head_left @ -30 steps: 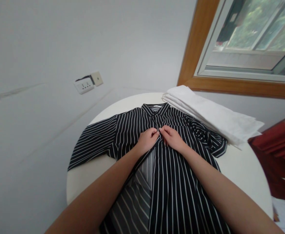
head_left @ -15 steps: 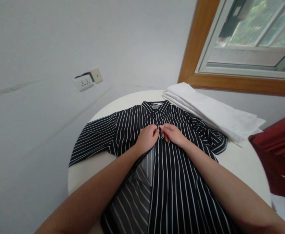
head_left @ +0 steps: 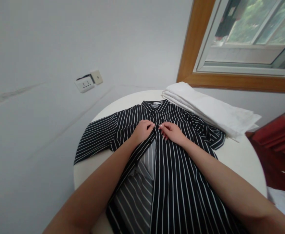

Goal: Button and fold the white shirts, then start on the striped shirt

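A black shirt with white stripes (head_left: 171, 172) lies front up, its collar pointing away from me. The upper front is closed near the collar, while lower down it gapes and shows the grey inner side. My left hand (head_left: 142, 131) is closed in a pinch on the left front edge at chest height. Just across the opening, my right hand (head_left: 172, 132) pinches the other front edge, thumb and forefinger together. A small gap separates the two sets of fingertips. Any button between them is too small to make out.
The shirt lies on a round white table (head_left: 240, 169). Folded white cloth (head_left: 208, 107) rests at the back right, beside the crumpled right sleeve. A wall socket (head_left: 85, 84) is at the left, a wood-framed window (head_left: 196, 42) at the right, and red fabric (head_left: 278, 136) beyond the table.
My left hand has shifted slightly left and away from me, widening the gap between the fingertips. The left front edge has moved with it. My right hand has barely moved.
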Demonstrator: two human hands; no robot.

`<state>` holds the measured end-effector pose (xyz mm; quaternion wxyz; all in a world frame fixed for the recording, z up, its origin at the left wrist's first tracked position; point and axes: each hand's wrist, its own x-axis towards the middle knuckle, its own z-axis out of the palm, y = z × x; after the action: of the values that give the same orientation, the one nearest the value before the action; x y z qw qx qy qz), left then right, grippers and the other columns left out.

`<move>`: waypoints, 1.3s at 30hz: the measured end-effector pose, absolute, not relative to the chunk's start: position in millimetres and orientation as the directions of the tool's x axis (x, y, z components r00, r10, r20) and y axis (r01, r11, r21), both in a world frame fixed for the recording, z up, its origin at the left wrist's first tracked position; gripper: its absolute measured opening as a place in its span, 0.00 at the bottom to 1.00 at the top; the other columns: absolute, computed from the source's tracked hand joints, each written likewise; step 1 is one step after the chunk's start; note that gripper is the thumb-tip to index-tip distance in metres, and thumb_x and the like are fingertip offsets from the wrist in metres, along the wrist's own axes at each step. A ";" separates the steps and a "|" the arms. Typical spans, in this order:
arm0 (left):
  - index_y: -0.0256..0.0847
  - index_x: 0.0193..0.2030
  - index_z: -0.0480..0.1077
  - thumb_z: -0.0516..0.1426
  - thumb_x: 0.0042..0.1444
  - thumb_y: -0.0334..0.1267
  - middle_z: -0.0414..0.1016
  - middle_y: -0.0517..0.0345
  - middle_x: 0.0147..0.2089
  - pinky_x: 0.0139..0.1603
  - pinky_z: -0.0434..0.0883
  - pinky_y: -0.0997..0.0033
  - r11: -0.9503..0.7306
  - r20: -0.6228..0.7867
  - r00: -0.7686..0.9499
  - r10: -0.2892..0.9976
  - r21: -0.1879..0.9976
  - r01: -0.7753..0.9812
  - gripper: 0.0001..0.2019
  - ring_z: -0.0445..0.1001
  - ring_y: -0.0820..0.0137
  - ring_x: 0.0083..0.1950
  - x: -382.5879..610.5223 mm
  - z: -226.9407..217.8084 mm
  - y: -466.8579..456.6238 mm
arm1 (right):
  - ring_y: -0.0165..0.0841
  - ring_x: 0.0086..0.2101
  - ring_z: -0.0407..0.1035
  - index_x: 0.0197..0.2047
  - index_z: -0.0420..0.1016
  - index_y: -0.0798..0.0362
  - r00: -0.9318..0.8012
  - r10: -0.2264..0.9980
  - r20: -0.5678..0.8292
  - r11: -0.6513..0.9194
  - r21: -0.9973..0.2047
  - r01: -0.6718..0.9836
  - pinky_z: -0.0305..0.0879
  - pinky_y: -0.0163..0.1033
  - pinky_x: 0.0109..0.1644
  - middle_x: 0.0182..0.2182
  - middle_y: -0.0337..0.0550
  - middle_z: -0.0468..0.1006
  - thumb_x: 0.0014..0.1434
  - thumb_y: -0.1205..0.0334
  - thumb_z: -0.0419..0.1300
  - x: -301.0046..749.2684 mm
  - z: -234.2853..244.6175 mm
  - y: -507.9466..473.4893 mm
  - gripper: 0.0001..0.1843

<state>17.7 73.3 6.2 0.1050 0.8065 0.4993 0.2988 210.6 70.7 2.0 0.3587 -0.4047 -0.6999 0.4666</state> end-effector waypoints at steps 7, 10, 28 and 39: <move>0.38 0.51 0.75 0.51 0.60 0.34 0.77 0.48 0.54 0.64 0.63 0.57 -0.557 0.292 0.477 0.829 0.357 0.750 0.16 0.72 0.63 0.58 3.3 11.0 73.8 | 0.27 0.21 0.68 0.33 0.73 0.53 -0.456 0.861 0.224 0.403 -0.848 0.345 0.64 0.32 0.23 0.25 0.37 0.71 0.62 0.51 0.53 222.9 -2.1 87.6 0.15; 0.37 0.61 0.68 0.50 0.62 0.37 0.68 0.46 0.64 0.68 0.58 0.57 -0.579 0.144 0.560 0.816 0.212 0.788 0.22 0.64 0.62 0.66 0.8 11.9 71.2 | 0.27 0.23 0.67 0.30 0.73 0.54 -0.473 0.851 0.228 0.424 -0.829 0.364 0.63 0.31 0.24 0.29 0.39 0.73 0.59 0.57 0.55 226.6 0.5 99.8 0.12; 0.38 0.41 0.78 0.52 0.58 0.33 0.80 0.50 0.44 0.54 0.68 0.65 -0.391 0.184 0.360 0.915 0.175 0.904 0.12 0.75 0.64 0.48 19.0 58.9 62.1 | 0.28 0.27 0.69 0.37 0.75 0.54 -0.489 0.862 0.136 0.482 -0.521 0.704 0.62 0.33 0.37 0.27 0.37 0.77 0.55 0.73 0.57 207.2 67.4 53.1 0.09; 0.38 0.31 0.73 0.59 0.54 0.32 0.74 0.57 0.29 0.43 0.70 0.67 -0.338 0.155 0.301 0.941 0.407 0.848 0.02 0.73 0.67 0.36 25.0 27.4 46.6 | 0.38 0.35 0.73 0.32 0.75 0.54 -0.339 0.936 0.098 0.347 -0.435 0.831 0.65 0.39 0.39 0.31 0.48 0.79 0.54 0.57 0.66 200.9 28.7 44.7 0.09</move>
<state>25.0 46.6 27.4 0.1250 0.7967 0.5615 0.1853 200.9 44.7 28.7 0.1678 -0.5497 -0.8034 0.1557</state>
